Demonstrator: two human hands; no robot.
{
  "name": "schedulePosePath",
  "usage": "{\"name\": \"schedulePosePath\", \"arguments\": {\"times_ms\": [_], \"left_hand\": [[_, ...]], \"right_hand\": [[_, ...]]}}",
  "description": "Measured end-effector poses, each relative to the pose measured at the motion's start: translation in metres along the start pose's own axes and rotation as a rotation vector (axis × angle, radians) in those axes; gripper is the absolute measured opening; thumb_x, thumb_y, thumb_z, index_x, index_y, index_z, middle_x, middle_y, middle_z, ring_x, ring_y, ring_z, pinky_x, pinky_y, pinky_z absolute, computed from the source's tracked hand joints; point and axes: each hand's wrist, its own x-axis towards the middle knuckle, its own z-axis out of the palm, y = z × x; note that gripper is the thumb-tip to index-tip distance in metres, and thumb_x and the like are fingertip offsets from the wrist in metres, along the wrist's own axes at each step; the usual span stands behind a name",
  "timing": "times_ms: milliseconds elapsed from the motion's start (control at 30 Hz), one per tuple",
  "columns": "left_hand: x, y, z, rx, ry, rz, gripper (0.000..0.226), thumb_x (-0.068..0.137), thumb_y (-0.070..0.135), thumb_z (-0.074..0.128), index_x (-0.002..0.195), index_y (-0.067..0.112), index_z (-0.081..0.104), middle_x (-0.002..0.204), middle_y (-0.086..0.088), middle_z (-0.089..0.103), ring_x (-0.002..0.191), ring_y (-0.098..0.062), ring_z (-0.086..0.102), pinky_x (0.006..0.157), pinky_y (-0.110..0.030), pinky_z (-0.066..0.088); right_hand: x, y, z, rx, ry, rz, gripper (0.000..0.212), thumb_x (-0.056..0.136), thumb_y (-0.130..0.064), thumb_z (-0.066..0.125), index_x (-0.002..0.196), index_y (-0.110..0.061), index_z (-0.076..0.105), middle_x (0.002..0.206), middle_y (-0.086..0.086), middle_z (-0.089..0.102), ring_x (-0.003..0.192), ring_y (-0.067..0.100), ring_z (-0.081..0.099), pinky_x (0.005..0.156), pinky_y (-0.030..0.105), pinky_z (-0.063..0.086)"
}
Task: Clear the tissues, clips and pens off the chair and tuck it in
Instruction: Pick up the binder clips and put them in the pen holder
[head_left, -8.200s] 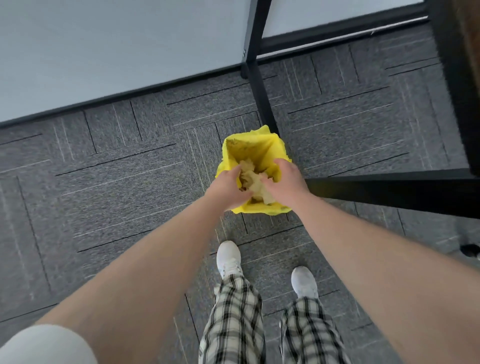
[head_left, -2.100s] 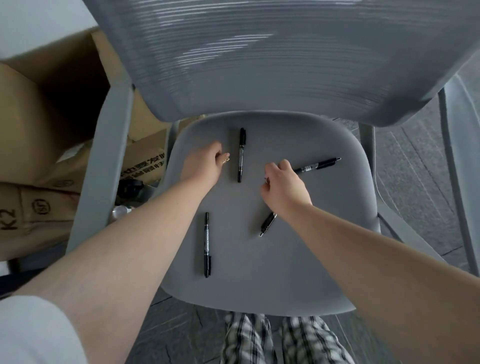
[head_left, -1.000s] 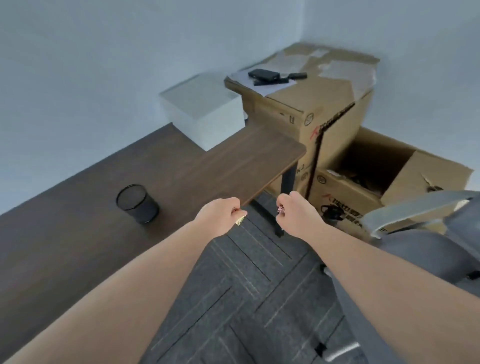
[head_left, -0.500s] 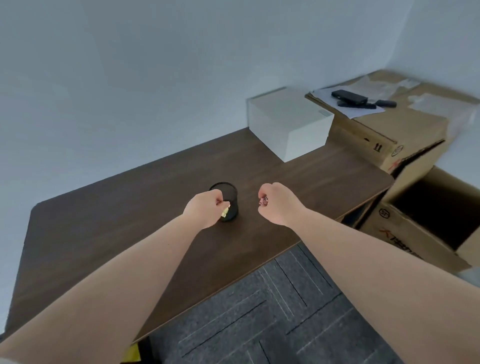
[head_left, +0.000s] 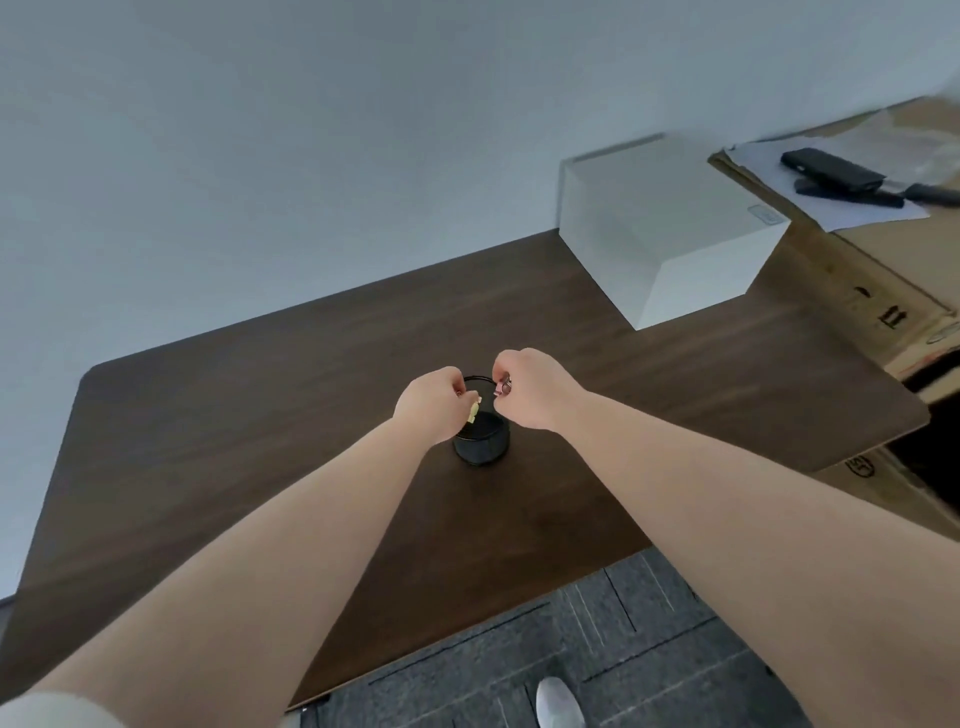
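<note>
Both hands had moved in over the black mesh cup (head_left: 482, 439) mid-worktop (head_left: 260, 441). Left hand (head_left: 434, 402) pinched a yellow clip (head_left: 474, 411), right hand (head_left: 527, 387) a pinkish clip (head_left: 504, 385), seemingly poised for dropping in.

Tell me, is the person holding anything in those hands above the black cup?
Yes. The left hand pinches a small yellow clip at its fingertips; the right hand pinches a small pinkish clip. Which part of each cannot be told.

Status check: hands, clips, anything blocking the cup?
Left hand pinching yellow clip; right hand pinching pinkish clip. Both over black cup. Nothing blocking.
</note>
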Motion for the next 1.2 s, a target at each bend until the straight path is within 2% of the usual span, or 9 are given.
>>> {"name": "schedulePosePath", "arguments": {"times_ms": [133,267,400,567,667,833,1000,1067,1200], "left_hand": [[0.015,0.007,0.010,0.009,-0.020,-0.019,0.024,0.094,0.030,0.051,0.104,0.009,0.058,0.096,-0.009,0.064,0.086,-0.026,0.057,0.068,-0.031,0.044],[0.023,0.010,0.015,0.042,-0.047,-0.021,0.024,0.095,0.024,0.049,0.110,0.009,0.058,0.106,-0.009,0.065,0.101,-0.029,0.060,0.072,-0.032,0.044],[0.030,0.008,0.015,0.112,-0.071,-0.025,0.023,0.094,0.019,0.044,0.107,0.007,0.059,0.075,-0.001,0.053,0.081,-0.026,0.051,0.066,-0.031,0.040],[0.039,0.008,0.014,0.124,-0.140,-0.062,0.011,0.090,0.016,0.039,0.090,0.012,0.049,0.066,0.002,0.041,0.068,-0.022,0.043,0.061,-0.029,0.037],[0.041,0.009,0.016,0.075,-0.193,-0.098,0.015,0.090,0.019,0.037,0.092,0.010,0.049,0.066,0.002,0.039,0.062,-0.020,0.039,0.055,-0.026,0.035],[0.040,0.012,0.016,0.068,-0.114,-0.057,0.026,0.091,0.020,0.043,0.109,0.014,0.060,0.085,0.001,0.053,0.079,-0.022,0.049,0.065,-0.029,0.039],[0.033,0.012,0.014,0.076,-0.148,-0.060,0.028,0.091,0.024,0.046,0.108,0.011,0.064,0.086,-0.002,0.056,0.079,-0.024,0.052,0.065,-0.028,0.040],[0.032,0.012,0.013,0.042,-0.152,-0.066,0.031,0.090,0.032,0.052,0.108,0.010,0.065,0.096,-0.007,0.064,0.090,-0.027,0.060,0.067,-0.028,0.041],[0.027,0.017,0.009,-0.052,-0.174,-0.069,0.034,0.089,0.029,0.057,0.117,0.012,0.063,0.113,-0.006,0.062,0.106,-0.026,0.058,0.083,-0.031,0.048]], "right_hand": [[0.020,0.010,0.003,-0.022,-0.054,0.007,0.024,0.088,-0.011,0.056,0.112,-0.008,0.057,0.113,0.012,0.059,0.093,0.026,0.053,0.075,0.033,0.044],[0.032,0.011,0.007,-0.067,-0.129,-0.005,0.025,0.088,-0.012,0.056,0.113,-0.007,0.059,0.113,0.012,0.063,0.102,0.029,0.058,0.083,0.036,0.049],[0.040,0.003,0.011,-0.101,-0.184,-0.037,0.023,0.086,-0.012,0.055,0.109,-0.008,0.060,0.110,0.012,0.064,0.101,0.030,0.059,0.083,0.038,0.050],[0.046,0.000,0.015,-0.124,-0.182,-0.029,0.024,0.084,-0.009,0.056,0.108,-0.007,0.059,0.108,0.011,0.063,0.100,0.030,0.059,0.082,0.041,0.051],[0.049,0.003,0.016,-0.133,-0.183,-0.016,0.023,0.083,-0.009,0.055,0.106,-0.007,0.059,0.108,0.010,0.063,0.101,0.030,0.058,0.082,0.040,0.051],[0.052,0.005,0.016,-0.146,-0.190,-0.002,0.025,0.082,-0.007,0.056,0.107,-0.008,0.061,0.110,0.010,0.064,0.103,0.029,0.058,0.084,0.039,0.052],[0.054,0.004,0.014,-0.216,-0.233,-0.016,0.029,0.083,-0.007,0.057,0.112,-0.008,0.061,0.111,0.011,0.064,0.103,0.028,0.059,0.083,0.036,0.051],[0.054,0.006,0.012,-0.225,-0.229,-0.010,0.029,0.083,-0.007,0.058,0.112,-0.009,0.061,0.111,0.010,0.064,0.103,0.028,0.059,0.083,0.036,0.051],[0.057,0.008,0.009,-0.213,-0.231,-0.017,0.025,0.083,-0.010,0.059,0.108,-0.011,0.062,0.110,0.008,0.064,0.102,0.026,0.059,0.076,0.032,0.048]]}}
